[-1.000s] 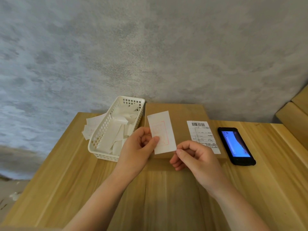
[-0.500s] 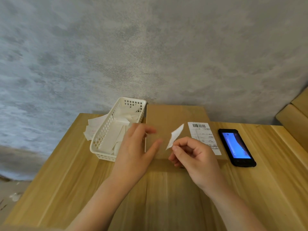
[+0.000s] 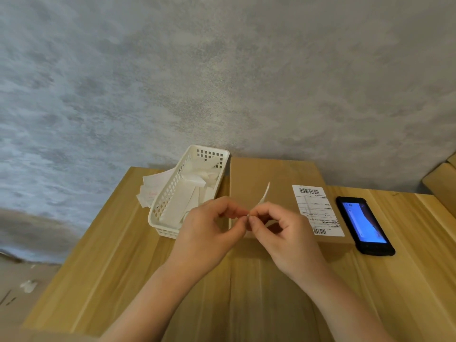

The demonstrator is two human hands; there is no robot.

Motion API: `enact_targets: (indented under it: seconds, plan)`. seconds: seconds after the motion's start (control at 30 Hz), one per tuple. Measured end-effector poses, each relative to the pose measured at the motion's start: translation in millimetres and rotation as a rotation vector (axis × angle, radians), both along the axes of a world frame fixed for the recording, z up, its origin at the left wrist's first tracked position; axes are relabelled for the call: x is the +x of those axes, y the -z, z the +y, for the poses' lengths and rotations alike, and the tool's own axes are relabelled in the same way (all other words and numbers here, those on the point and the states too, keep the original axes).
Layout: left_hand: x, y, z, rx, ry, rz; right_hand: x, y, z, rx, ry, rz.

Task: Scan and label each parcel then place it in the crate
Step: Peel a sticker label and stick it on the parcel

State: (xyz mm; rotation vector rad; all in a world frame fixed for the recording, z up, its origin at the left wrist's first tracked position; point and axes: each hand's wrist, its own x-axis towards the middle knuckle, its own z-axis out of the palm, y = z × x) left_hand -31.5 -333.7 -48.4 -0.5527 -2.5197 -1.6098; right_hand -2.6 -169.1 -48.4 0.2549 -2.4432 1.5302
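Note:
A flat brown cardboard parcel lies on the wooden table against the wall, with a white barcode shipping label stuck on its right part. Above the parcel's near edge, my left hand and my right hand meet fingertip to fingertip. Both pinch the lower corner of a white label slip, which stands edge-on and points up. A black phone with a lit blue screen lies to the right of the parcel.
A white plastic basket holding several white paper strips stands left of the parcel. Loose white slips lie behind it at the table's left edge. A grey wall rises behind the table. Wooden furniture shows at the far right.
My left hand let go of the flat slip, then came back to pinch its corner beside my right hand. The slip turned from face-on to edge-on.

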Motion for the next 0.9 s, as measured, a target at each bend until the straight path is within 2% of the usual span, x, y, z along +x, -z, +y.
enact_targets:
  seconds: [0.17,0.27,0.47,0.57,0.63,0.7,0.77,0.9]
  plan:
    - [-6.1,7.6,-11.3,0.053,-0.050,-0.094,-8.0,3.2,-13.7,0.059,-0.022,-0.020]
    - [-16.1,11.1,-27.7,0.074,-0.096,-0.105,-14.4,3.0,-16.3,0.016,-0.032,-0.095]
    - [-41.0,16.4,-82.2,0.112,-0.329,-0.140,-32.6,0.2,-5.6,-0.251,0.125,-0.292]
    - [-51.5,20.7,-111.9,0.119,-0.462,-0.109,-46.6,0.2,3.1,-0.432,0.281,-0.258]
    - [-56.3,24.0,-131.4,0.104,-0.542,-0.089,-56.3,0.7,8.4,-0.479,0.387,-0.213]
    - [-57.8,25.5,-144.8,0.087,-0.557,-0.069,-66.2,0.2,9.4,-0.397,0.409,-0.147]
    - [-57.0,24.5,-150.6,0.057,-0.541,-0.049,-77.8,-1.8,2.3,-0.187,0.346,-0.087]
    - [-53.5,18.2,-151.8,0.051,-0.545,-0.010,-101.7,-6.3,-37.7,0.249,0.077,-0.013]
